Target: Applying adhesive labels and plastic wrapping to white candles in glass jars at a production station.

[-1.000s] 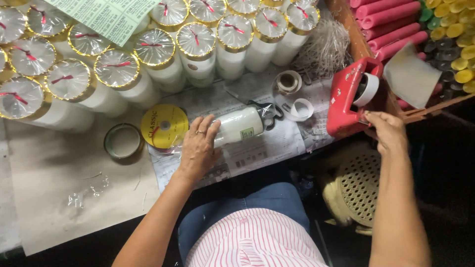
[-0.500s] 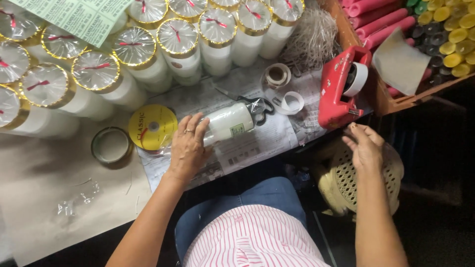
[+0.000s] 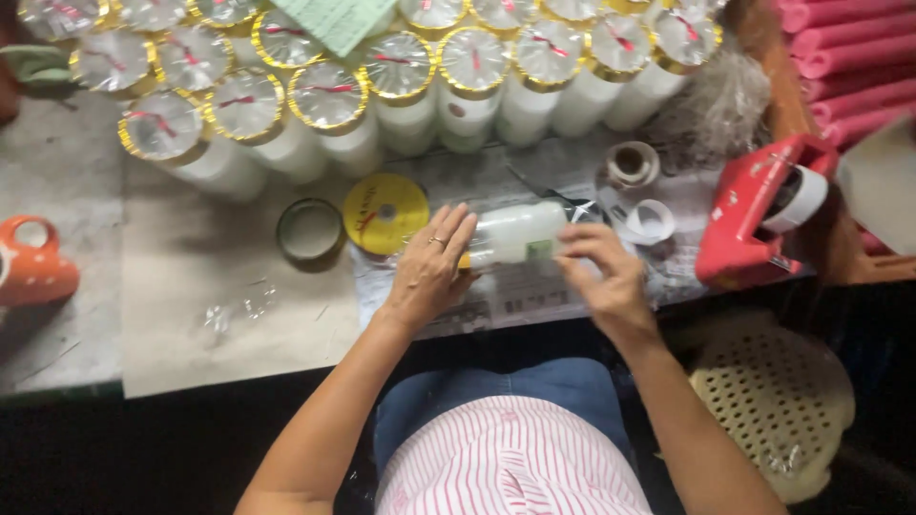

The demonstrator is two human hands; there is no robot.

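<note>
Steadying the wrapped white candle (image 3: 515, 234) lying on newspaper at the bench's front edge | our right hand (image 3: 606, 277) has left the red tape dispenser (image 3: 749, 224) and now meets the candle's right end, fingers curled on it | our left hand (image 3: 429, 272) rests flat, fingers spread, over its left end beside the yellow ribbon spool (image 3: 385, 212).

Paper-covered worktable (image 3: 191, 315) under even light, rows of wrapped white candles (image 3: 329, 105) at the back, dark floor (image 3: 114, 458) below, cream perforated plastic stool (image 3: 773, 401) at right
</note>
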